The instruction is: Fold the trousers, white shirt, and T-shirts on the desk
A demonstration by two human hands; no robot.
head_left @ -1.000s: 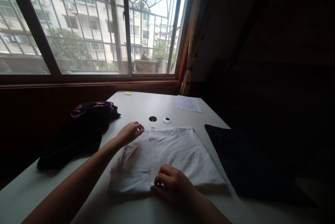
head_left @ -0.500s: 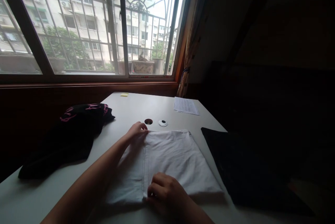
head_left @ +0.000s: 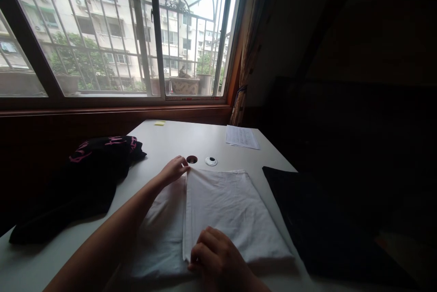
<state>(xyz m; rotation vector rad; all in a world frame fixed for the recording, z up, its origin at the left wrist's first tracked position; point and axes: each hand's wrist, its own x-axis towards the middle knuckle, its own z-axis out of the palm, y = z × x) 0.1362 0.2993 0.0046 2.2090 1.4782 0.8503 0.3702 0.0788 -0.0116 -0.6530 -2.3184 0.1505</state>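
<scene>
A folded white garment (head_left: 223,210) lies on the desk in front of me, one layer turned over so that its edge runs lengthwise down the middle. At the far end of that edge, my left hand (head_left: 173,169) pinches the cloth between thumb and fingers, lifting it slightly. My right hand (head_left: 218,255) is closed on the near end of the same edge, its fingers curled and partly hiding the cloth they grip. Left of the edge, the lower layer of the garment spreads flat, in part under my left forearm.
To the left is a heaped black garment (head_left: 75,192) with pink lettering. A dark folded cloth (head_left: 317,219) lies at the right. Beyond the white garment are a round desk hole (head_left: 191,159), its loose cover (head_left: 211,161), papers (head_left: 242,137) and a yellow note (head_left: 160,123), below a window (head_left: 112,32).
The left hand has raised the far corner of the top layer a little and drawn it slightly left. The right hand keeps its hold on the near corner, and the view has shifted slightly.
</scene>
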